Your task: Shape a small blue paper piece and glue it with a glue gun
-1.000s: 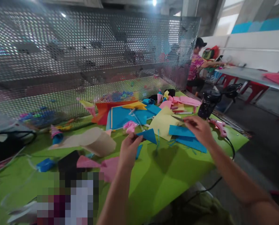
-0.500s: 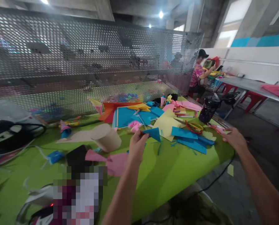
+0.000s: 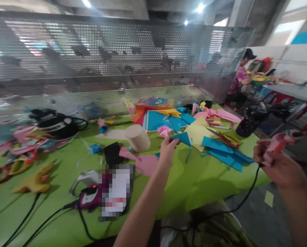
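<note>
My left hand (image 3: 168, 148) pinches a small folded blue paper cone (image 3: 182, 138) above the green table (image 3: 200, 181). Off the table's right edge, my right hand (image 3: 277, 161) is closed around a pink glue gun (image 3: 279, 143), and its black cord (image 3: 246, 197) trails down over the table edge. Just right of the cone lie a yellow sheet (image 3: 198, 132), blue paper pieces (image 3: 220, 149) and red-handled scissors (image 3: 227, 139).
A perforated metal screen (image 3: 112, 68) runs along the table's far side. A beige paper roll (image 3: 138, 138), pink paper (image 3: 145, 164), a second glue gun (image 3: 88, 199) with cords and a black bag (image 3: 55, 123) lie on the left. A black object (image 3: 248, 120) stands at the right corner. Another person (image 3: 239, 84) sits far right.
My right hand left the blue sheets, reached right to the table corner and lifted the pink glue gun. The view swung left. My left hand kept hold of the blue cone.
</note>
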Tool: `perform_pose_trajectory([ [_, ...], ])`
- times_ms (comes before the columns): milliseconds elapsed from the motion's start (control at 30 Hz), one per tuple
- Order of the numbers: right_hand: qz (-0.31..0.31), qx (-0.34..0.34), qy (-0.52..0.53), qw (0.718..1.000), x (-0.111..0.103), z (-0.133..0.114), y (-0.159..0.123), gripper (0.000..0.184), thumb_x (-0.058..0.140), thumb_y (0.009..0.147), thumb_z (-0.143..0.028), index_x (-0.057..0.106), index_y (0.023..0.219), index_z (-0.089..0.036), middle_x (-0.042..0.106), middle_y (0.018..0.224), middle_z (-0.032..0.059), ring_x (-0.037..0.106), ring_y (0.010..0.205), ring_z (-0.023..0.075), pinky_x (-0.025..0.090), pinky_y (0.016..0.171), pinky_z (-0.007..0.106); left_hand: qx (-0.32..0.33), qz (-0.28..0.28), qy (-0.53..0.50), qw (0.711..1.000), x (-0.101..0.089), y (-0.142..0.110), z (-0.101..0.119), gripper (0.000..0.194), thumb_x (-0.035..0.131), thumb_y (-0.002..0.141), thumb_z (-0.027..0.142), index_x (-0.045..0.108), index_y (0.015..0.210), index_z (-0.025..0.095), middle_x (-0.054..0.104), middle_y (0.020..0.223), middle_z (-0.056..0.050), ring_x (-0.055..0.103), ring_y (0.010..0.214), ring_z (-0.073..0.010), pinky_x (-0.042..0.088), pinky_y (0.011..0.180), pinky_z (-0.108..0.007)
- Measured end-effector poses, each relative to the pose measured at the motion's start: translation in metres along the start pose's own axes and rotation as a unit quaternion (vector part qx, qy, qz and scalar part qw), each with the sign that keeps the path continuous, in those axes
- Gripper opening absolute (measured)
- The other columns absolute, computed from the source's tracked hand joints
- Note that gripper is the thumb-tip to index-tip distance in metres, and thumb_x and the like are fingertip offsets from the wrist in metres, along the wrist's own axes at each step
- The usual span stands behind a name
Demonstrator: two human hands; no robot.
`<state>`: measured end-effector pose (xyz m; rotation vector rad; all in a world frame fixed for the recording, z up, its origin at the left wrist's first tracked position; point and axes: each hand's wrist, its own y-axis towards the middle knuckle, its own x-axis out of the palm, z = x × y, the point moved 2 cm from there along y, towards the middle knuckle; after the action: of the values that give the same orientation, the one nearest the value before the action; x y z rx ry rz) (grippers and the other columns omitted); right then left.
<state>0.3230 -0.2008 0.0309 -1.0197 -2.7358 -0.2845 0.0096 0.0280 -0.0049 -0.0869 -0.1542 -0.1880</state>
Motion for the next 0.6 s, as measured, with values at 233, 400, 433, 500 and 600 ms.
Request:
perform_pose_trajectory([
  [233, -0.146, 0.054, 0.013, 0.988, 0.089, 0.017, 0.029, 0.015, 0.085, 0.059, -0.023, 0.074, 0.07, -0.022, 0.074, 0.08, 0.0043, 0.064, 0.068, 0.0164, 0.054, 0.058, 0.026, 0.023, 0.018, -0.048, 0.998, -0.006, -0.006, -0.009, 0.015, 0.072, 0.072, 0.028, 0.061, 0.073, 0.018, 0.066, 0.072, -0.001, 0.059, 0.071, -0.0139, 0.042, 0.069, -0.026],
  [400, -0.169, 0.191, 0.01, 0.967, 0.138, 0.039, 0.046, 0.033, 0.086, 0.057, -0.035, 0.081, 0.087, -0.022, 0.077, 0.082, 0.0077, 0.072, 0.076, 0.023, 0.06, 0.065, 0.03, 0.015, 0.046, -0.096, 0.994, -0.018, -0.006, -0.018, 0.019, 0.076, 0.069, 0.03, 0.062, 0.074, 0.018, 0.064, 0.072, 0.0, 0.056, 0.068, -0.0126, 0.042, 0.068, -0.026],
  [433, -0.188, 0.21, -0.008, 0.96, 0.145, 0.044, 0.045, 0.034, 0.087, 0.057, -0.038, 0.082, 0.086, -0.021, 0.077, 0.079, 0.009, 0.072, 0.07, 0.0227, 0.058, 0.06, 0.029, 0.013, 0.049, -0.11, 0.993, -0.019, -0.005, -0.019, 0.02, 0.076, 0.069, 0.03, 0.063, 0.076, 0.017, 0.064, 0.074, -0.001, 0.056, 0.069, -0.0127, 0.042, 0.068, -0.025],
  [500, -0.237, 0.23, -0.039, 0.943, 0.155, 0.055, 0.042, 0.034, 0.087, 0.059, -0.046, 0.082, 0.078, -0.019, 0.073, 0.068, 0.0104, 0.067, 0.058, 0.0209, 0.054, 0.05, 0.028, 0.015, 0.051, -0.126, 0.991, -0.019, -0.002, -0.021, 0.022, 0.078, 0.068, 0.032, 0.064, 0.076, 0.017, 0.063, 0.072, 0.0, 0.056, 0.069, -0.0126, 0.041, 0.068, -0.025],
  [600, -0.239, 0.231, -0.057, 0.942, 0.158, 0.072, 0.036, 0.035, 0.091, 0.052, -0.048, 0.082, 0.073, -0.021, 0.072, 0.064, 0.0098, 0.064, 0.053, 0.0208, 0.052, 0.046, 0.028, 0.021, 0.045, -0.134, 0.99, -0.017, 0.0, -0.022, 0.024, 0.08, 0.069, 0.033, 0.063, 0.075, 0.017, 0.061, 0.069, 0.0, 0.055, 0.066, -0.0119, 0.04, 0.066, -0.025],
])
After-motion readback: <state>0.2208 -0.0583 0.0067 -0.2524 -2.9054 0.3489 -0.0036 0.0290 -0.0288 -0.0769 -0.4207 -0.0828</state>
